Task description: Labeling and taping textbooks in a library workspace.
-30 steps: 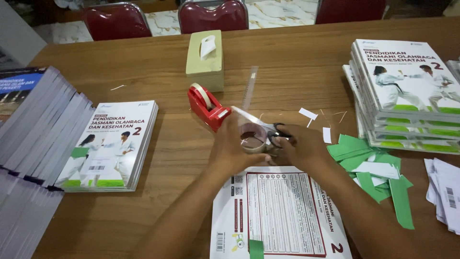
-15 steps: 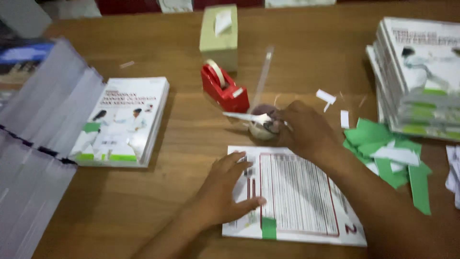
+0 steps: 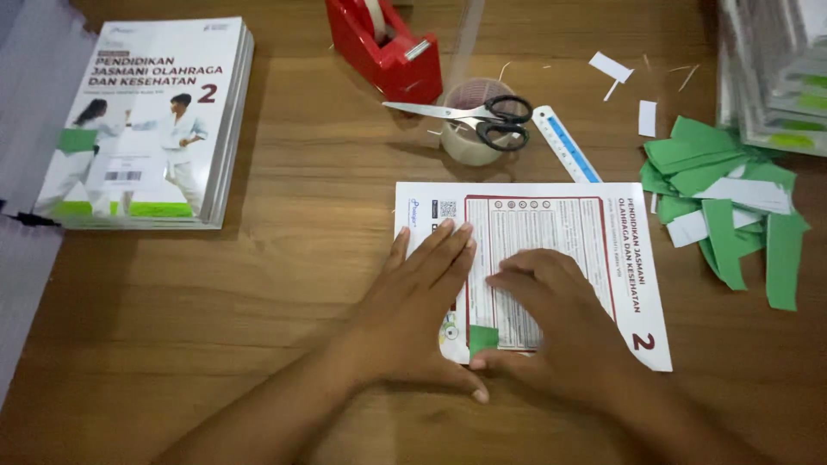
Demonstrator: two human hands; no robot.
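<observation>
Wooden worktop [image 3: 284,258] carries the book [image 3: 603,258] lying back-up before me, both grips released, left hand [image 3: 422,301] flat on it, right hand [image 3: 551,319] pressing the green label [image 3: 483,338]; I judge smoothing comes next.

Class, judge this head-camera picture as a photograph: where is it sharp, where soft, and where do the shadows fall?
Head view: sharp at the centre, on the left hand, right hand and the book under them; softer towards the edges, where the stack at the right smears; even light, with soft shadows left of the scissors and tape roll; no strong glare.
</observation>
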